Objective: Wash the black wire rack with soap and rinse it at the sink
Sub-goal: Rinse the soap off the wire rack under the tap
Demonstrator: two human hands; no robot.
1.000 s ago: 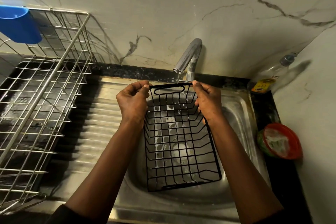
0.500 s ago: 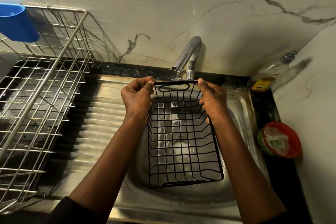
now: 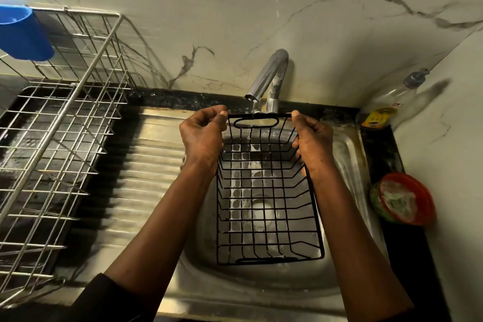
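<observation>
The black wire rack (image 3: 266, 206) hangs over the steel sink basin (image 3: 347, 154), its far handle end raised under the tap (image 3: 266, 76). A thin stream of water falls from the spout onto the rack's top rim. My left hand (image 3: 202, 136) grips the rack's far left corner. My right hand (image 3: 312, 141) grips the far right corner and side wire. White suds lie in the basin under the rack.
A steel dish drainer (image 3: 60, 123) stands on the left with a blue cup (image 3: 23, 31) hung on it. The ribbed draining board (image 3: 146, 165) lies between drainer and basin. A clear soap bottle (image 3: 386, 104) and a red-rimmed scrubber dish (image 3: 402, 198) sit at the right.
Both hands have lifted the rack's far end a little higher and closer to the spout; the water now lands on its top rim.
</observation>
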